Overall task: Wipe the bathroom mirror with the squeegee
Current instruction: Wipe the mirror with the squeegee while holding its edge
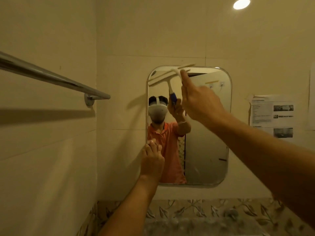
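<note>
A mirror [206, 142] with round corners hangs on the pale tiled wall [127, 40] in the middle of the frame. The squeegee [176, 71] is up at the top edge of the mirror, a little left of the middle. It is white, and its long blade lies slanted, with the left end lower than the right end. It looks blurry, so I cannot tell if the blade is flat on the glass. The right hand [201, 101] reaches up from the lower right of the frame and holds the squeegee by its handle. One finger sticks up toward the blade. In the glass you can see the fingers curled round a blue part of the handle. The left hand [152, 160] comes up from the bottom of the frame. Its fingers are stretched out, and the tips touch the mirror at its lower left edge. It holds nothing. The glass also shows a person in an orange shirt. A shiny metal towel bar [51, 75] runs across the left side of the frame. A sheet of paper [272, 114] with words and small pictures is stuck on the wall to the right of the mirror. A round light [241, 3] glows in the upper right corner. A strip of leaf tiles [187, 210] runs along the bottom, below the mirror.
</note>
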`<action>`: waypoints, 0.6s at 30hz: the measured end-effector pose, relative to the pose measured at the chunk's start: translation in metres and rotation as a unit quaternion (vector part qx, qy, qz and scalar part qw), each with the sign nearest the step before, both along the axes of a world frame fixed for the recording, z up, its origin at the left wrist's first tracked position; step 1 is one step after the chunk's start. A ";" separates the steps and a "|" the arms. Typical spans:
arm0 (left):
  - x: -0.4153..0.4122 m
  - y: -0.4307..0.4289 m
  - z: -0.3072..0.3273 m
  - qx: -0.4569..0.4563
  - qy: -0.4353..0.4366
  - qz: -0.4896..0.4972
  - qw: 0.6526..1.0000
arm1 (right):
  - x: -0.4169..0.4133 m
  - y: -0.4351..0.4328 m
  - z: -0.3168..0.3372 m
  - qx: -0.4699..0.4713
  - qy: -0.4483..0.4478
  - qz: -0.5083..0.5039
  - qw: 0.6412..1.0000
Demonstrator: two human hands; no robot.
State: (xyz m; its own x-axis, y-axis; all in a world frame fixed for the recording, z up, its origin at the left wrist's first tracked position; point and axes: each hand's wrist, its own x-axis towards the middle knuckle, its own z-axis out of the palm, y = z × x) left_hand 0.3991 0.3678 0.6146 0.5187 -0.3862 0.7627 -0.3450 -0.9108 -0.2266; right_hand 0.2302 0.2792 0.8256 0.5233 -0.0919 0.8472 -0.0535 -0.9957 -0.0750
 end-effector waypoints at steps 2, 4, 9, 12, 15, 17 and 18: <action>-0.001 -0.001 0.001 -0.012 0.014 0.004 1.000 | 0.011 0.002 0.019 -0.020 0.015 -0.024 0.999; 0.001 -0.002 0.001 -0.023 0.025 0.005 0.999 | 0.021 0.003 0.029 -0.036 0.034 -0.045 0.998; 0.001 -0.001 0.003 0.015 0.033 0.021 0.999 | 0.030 -0.002 0.011 -0.043 0.040 -0.079 0.995; -0.003 0.002 0.005 0.042 0.024 0.026 0.998 | 0.027 -0.008 -0.015 -0.032 0.037 -0.086 0.995; -0.007 0.002 0.009 0.033 0.029 0.014 0.999 | 0.022 -0.016 -0.047 -0.009 0.045 -0.081 0.996; -0.009 0.003 0.011 0.033 0.027 0.011 0.999 | 0.019 -0.022 -0.070 0.011 0.056 -0.080 0.995; -0.009 0.004 0.010 0.039 0.020 0.008 0.999 | 0.017 -0.024 -0.082 0.018 0.058 -0.080 0.995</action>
State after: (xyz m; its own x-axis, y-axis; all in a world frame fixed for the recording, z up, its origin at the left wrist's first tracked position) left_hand 0.3898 0.3717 0.6249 0.5543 -0.4347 0.7097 -0.3403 -0.8966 -0.2834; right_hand 0.2472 0.2553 0.7440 0.5932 -0.2118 0.7767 -0.2217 -0.9705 -0.0953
